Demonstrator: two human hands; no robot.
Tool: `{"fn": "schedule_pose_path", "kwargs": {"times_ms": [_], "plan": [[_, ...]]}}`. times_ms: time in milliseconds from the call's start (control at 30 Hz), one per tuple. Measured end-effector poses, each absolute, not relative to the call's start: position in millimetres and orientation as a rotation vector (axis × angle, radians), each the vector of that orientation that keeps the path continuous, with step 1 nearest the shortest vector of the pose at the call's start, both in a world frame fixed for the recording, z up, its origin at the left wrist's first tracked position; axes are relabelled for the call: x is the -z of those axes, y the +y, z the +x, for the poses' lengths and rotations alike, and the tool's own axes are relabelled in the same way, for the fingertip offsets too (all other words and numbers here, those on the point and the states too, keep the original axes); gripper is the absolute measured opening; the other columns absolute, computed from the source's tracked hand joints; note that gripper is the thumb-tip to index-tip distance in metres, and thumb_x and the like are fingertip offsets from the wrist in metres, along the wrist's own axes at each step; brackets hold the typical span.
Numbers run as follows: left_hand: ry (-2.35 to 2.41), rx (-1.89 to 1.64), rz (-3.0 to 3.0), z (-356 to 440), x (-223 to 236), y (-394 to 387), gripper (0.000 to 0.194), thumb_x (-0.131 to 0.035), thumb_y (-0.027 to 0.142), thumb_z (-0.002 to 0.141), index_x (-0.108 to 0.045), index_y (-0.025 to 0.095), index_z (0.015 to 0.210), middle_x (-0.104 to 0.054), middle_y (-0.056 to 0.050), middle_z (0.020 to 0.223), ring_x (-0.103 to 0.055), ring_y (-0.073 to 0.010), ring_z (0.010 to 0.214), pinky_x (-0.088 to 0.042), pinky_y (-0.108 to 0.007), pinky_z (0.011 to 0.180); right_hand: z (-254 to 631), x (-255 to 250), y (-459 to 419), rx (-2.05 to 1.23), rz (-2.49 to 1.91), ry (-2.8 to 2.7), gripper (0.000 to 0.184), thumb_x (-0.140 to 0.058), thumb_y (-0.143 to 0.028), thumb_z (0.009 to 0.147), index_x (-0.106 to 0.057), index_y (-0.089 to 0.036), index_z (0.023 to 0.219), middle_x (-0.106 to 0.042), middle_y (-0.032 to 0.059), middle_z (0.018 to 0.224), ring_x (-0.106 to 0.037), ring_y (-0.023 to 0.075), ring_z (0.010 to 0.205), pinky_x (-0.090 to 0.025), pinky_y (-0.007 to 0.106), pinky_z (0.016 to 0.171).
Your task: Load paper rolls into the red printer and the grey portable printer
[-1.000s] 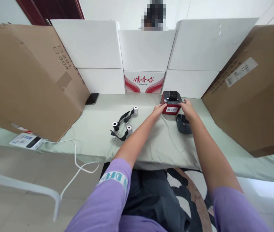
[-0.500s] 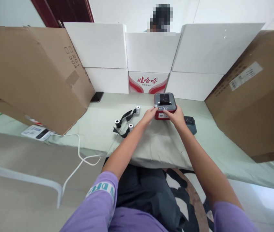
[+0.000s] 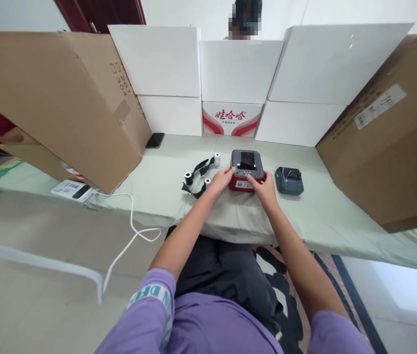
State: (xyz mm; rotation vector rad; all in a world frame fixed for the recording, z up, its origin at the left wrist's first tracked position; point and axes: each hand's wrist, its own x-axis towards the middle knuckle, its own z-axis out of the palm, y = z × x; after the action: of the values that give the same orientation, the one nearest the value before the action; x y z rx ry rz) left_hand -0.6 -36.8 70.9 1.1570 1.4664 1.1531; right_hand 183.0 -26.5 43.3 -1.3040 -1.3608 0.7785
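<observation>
A small printer [image 3: 255, 172] with a grey top and red sides rests on the cloth-covered table in front of me, a dark strip lying in its top slot. My left hand [image 3: 223, 179] grips its near left corner. On the opposite side, my right hand [image 3: 265, 190] is closed around the near right corner, thumb on the front edge. Left of the printer lie several small paper rolls, among them a white roll [image 3: 217, 158] and a dark roll [image 3: 188, 178], with black strips trailing off. A dark grey device [image 3: 289, 181] sits just right of my right hand.
White boxes [image 3: 237, 71] are stacked along the back, with a person [image 3: 247, 19] behind them. Large cardboard boxes flank the table, one left [image 3: 94, 103] and one right [image 3: 388, 162]. A phone [image 3: 155, 140] and a white power strip [image 3: 71, 191] with a cable lie at left.
Both hands have brought the printer nearer to me and slightly left. The dark grey device at right, partly covered by my right arm before, now shows fully.
</observation>
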Motion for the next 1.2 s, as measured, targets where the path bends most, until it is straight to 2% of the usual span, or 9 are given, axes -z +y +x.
{"fn": "schedule_pose_path", "kwargs": {"times_ms": [100, 200, 367, 533, 633, 800, 933, 1100, 1200], "plan": [[1.41, -1.048, 1.03, -6.2, -78.1, -27.4, 0.038, -0.055, 0.037, 0.094, -0.068, 0.023, 0.127, -0.074, -0.006, 0.127, -0.07, -0.0218, 0.113, -0.051, -0.035, 0.104, 178.7, -29.1, -25.6, -0.759, -1.235, -1.24, 0.059, -0.06, -0.067, 0.083, -0.057, -0.019, 0.118, -0.067, 0.0124, 0.123, -0.064, 0.0249, 0.114, -0.049, 0.042, 0.105], [1.355, -1.002, 0.963, -10.3, -79.9, -23.9, 0.028, -0.06, 0.039, 0.092, -0.071, 0.021, 0.111, -0.075, -0.005, 0.108, -0.071, -0.0172, 0.093, -0.053, -0.032, 0.096, 175.3, -9.1, -24.6, -0.749, -1.199, -1.16, 0.057, -0.045, -0.07, 0.089, -0.058, -0.02, 0.113, -0.066, 0.0098, 0.117, -0.061, 0.0241, 0.111, -0.047, 0.042, 0.104], [1.337, -1.044, 0.878, -10.4, -78.7, -21.0, 0.023, -0.074, 0.039, 0.082, -0.07, 0.02, 0.096, -0.069, 0.0, 0.079, -0.067, -0.0128, 0.074, -0.055, -0.027, 0.085, 174.0, 7.1, -21.4, -0.739, -1.155, -1.118, 0.055, -0.044, -0.071, 0.09, -0.058, -0.02, 0.107, -0.065, 0.0083, 0.111, -0.058, 0.0249, 0.106, -0.043, 0.043, 0.101], [1.334, -1.014, 0.905, -10.2, -85.8, -19.8, 0.015, -0.072, 0.031, 0.083, -0.07, 0.021, 0.094, -0.068, 0.001, 0.074, -0.063, -0.0108, 0.065, -0.057, -0.026, 0.082, 173.4, 5.8, -20.5, -0.716, -1.144, -1.128, 0.053, -0.044, -0.07, 0.091, -0.058, -0.02, 0.106, -0.064, 0.0071, 0.107, -0.058, 0.0235, 0.104, -0.044, 0.04, 0.098], [1.333, -0.993, 0.942, -10.3, -90.0, -21.8, 0.01, -0.066, 0.028, 0.087, -0.071, 0.022, 0.092, -0.07, 0.0, 0.077, -0.065, -0.0111, 0.068, -0.057, -0.027, 0.086, 173.1, 6.3, -21.0, -0.719, -1.135, -1.118, 0.053, -0.046, -0.07, 0.091, -0.059, -0.021, 0.107, -0.065, 0.0068, 0.108, -0.059, 0.023, 0.105, -0.044, 0.039, 0.098], [1.368, -0.987, 0.974, -10.5, -90.7, -26.2, 0.012, -0.065, 0.029, 0.086, -0.073, 0.021, 0.091, -0.073, -0.002, 0.083, -0.069, -0.0133, 0.075, -0.056, -0.029, 0.09, 174.0, 6.4, -22.0, -0.743, -1.124, -1.1, 0.052, -0.049, -0.069, 0.09, -0.059, -0.021, 0.108, -0.067, 0.0076, 0.112, -0.059, 0.0237, 0.108, -0.045, 0.041, 0.101], [1.445, -0.945, 1.099, -13.4, -88.7, -21.1, 0.02, -0.062, 0.032, 0.087, -0.076, 0.021, 0.096, -0.078, -0.005, 0.097, -0.073, -0.0179, 0.089, -0.057, -0.033, 0.091, 174.0, 3.4, -23.1, -0.761, -1.117, -1.1, 0.051, -0.049, -0.067, 0.09, -0.059, -0.021, 0.108, -0.067, 0.0086, 0.113, -0.059, 0.0235, 0.108, -0.046, 0.04, 0.1], [1.578, -1.023, 1.715, -16.7, -95.8, 17.0, 0.036, -0.058, 0.021, 0.084, -0.078, 0.022, 0.114, -0.078, -0.007, 0.12, -0.069, -0.0242, 0.117, -0.051, -0.035, 0.105, 173.5, 1.3, -23.0, -0.768, -1.107, -1.105, 0.048, -0.05, -0.064, 0.09, -0.059, -0.02, 0.108, -0.067, 0.0096, 0.113, -0.06, 0.0233, 0.107, -0.047, 0.04, 0.099], [1.728, -0.683, 2.151, -12.5, -107.4, 48.6, 0.03, -0.061, 0.019, 0.082, -0.082, 0.022, 0.105, -0.079, -0.009, 0.117, -0.068, -0.0292, 0.12, -0.048, -0.039, 0.108, 174.0, 2.0, -21.2, -0.759, -1.101, -1.109, 0.048, -0.05, -0.064, 0.09, -0.059, -0.021, 0.107, -0.067, 0.0095, 0.113, -0.06, 0.0235, 0.107, -0.048, 0.04, 0.098]]}}
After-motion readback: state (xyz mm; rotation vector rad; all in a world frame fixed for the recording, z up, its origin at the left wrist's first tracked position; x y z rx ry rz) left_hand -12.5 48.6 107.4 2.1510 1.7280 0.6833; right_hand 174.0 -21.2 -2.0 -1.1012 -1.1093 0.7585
